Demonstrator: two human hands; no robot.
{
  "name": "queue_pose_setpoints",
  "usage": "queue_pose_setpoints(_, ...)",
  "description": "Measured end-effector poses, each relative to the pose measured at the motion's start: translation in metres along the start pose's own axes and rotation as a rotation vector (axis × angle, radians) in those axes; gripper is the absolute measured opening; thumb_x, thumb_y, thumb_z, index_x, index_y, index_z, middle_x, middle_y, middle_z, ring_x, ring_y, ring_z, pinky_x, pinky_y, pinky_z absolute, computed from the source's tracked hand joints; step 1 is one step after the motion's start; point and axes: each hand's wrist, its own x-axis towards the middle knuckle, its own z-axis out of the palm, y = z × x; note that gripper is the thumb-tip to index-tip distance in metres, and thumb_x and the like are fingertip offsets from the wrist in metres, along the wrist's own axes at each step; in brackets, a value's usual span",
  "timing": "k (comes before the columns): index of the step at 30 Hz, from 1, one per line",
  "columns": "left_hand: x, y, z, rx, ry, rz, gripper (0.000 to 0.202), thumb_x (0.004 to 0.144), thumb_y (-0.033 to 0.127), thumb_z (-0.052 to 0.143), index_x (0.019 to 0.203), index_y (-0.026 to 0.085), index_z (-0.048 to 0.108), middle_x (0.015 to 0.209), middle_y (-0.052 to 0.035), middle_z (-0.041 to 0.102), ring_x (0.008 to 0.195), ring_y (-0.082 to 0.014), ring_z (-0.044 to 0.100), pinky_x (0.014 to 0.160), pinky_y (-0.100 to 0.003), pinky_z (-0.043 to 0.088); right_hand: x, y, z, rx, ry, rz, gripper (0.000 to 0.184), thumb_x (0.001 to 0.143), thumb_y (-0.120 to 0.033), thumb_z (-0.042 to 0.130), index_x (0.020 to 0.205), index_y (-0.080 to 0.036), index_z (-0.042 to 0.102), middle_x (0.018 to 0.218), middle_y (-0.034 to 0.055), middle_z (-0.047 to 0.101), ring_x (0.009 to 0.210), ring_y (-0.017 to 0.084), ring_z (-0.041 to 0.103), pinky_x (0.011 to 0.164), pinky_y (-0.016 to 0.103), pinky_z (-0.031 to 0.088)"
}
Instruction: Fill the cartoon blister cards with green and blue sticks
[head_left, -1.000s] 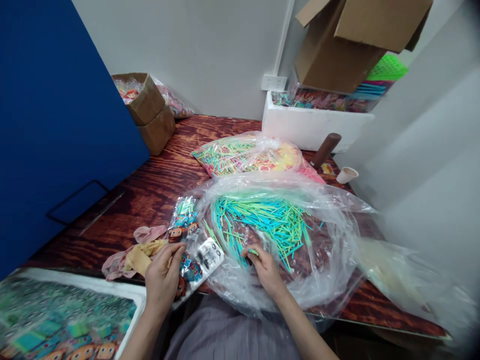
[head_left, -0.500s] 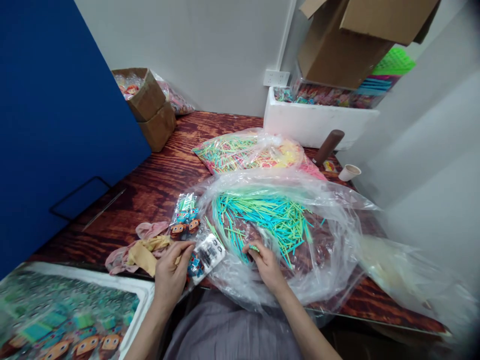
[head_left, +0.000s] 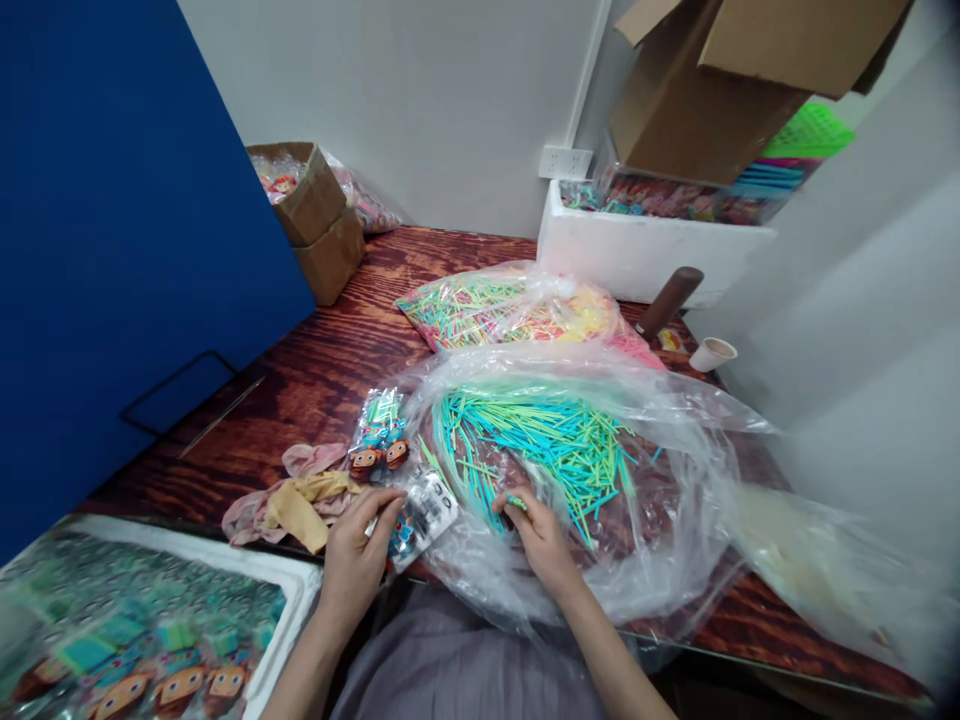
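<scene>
My left hand point(head_left: 361, 548) is closed in a pinch, thumb and forefinger together, near the table's front edge. Right beside it is a small clear packet point(head_left: 431, 512) with a white printed face and a blue figure; whether the fingers grip it or something else, I cannot tell. My right hand point(head_left: 541, 535) is closed round a small bundle of thin sticks point(head_left: 516, 502), whose green and blue ends show at the fingers. Under and behind that hand spreads an opened clear plastic bag point(head_left: 675, 530), with many loose green and blue sticks point(head_left: 555, 440) in it.
Two packets with brown-headed figures point(head_left: 380, 440) and crumpled cloths point(head_left: 307, 500) lie left. A white foam box point(head_left: 296, 590) of packets stands front left. Behind are a full stick bag point(head_left: 480, 305), a brown cylinder point(head_left: 671, 300), a paper cup point(head_left: 712, 354) and another foam box point(head_left: 637, 250).
The whole view has shifted slightly, so things appear a little further right. Both hands keep nearly the same pose, the right still closed round the stick bundle.
</scene>
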Motion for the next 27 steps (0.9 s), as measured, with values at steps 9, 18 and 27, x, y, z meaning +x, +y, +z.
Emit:
queue_pose_setpoints(9, -0.003, -0.007, -0.003, -0.021, -0.001, 0.005, 0.020, 0.090, 0.036, 0.057, 0.088, 0.021, 0.070, 0.087, -0.0036, 0.071, 0.084, -0.0197, 0.066, 0.078, -0.030, 0.050, 0.023, -0.010, -0.003, 0.085, 0.019, 0.128, 0.020, 0.093, -0.038, 0.047, 0.093, -0.021, 0.056, 0.079, 0.0026, 0.063, 0.066, 0.018, 0.059, 0.062, 0.029, 0.047)
queue_pose_setpoints(18, -0.005, -0.004, -0.006, -0.031, -0.003, 0.011, 0.019, 0.091, 0.033, 0.056, 0.092, 0.020, 0.070, 0.091, -0.0046, 0.072, 0.088, -0.0204, 0.066, 0.080, -0.030, 0.050, 0.062, -0.025, 0.024, -1.108, -0.057, -0.298, 0.026, 0.088, 0.000, 0.041, 0.096, -0.018, 0.059, 0.100, 0.0120, 0.060, 0.093, 0.026, 0.050, 0.079, 0.036, 0.041)
queue_pose_setpoints(27, -0.008, 0.001, -0.010, -0.047, 0.005, -0.022, 0.019, 0.092, 0.033, 0.055, 0.091, 0.020, 0.070, 0.091, -0.0048, 0.071, 0.088, -0.0206, 0.065, 0.081, -0.031, 0.048, 0.063, -0.020, 0.027, -1.177, -0.067, -0.374, 0.023, 0.088, -0.003, 0.042, 0.094, -0.018, 0.059, 0.098, 0.0124, 0.061, 0.091, 0.026, 0.052, 0.077, 0.037, 0.041)
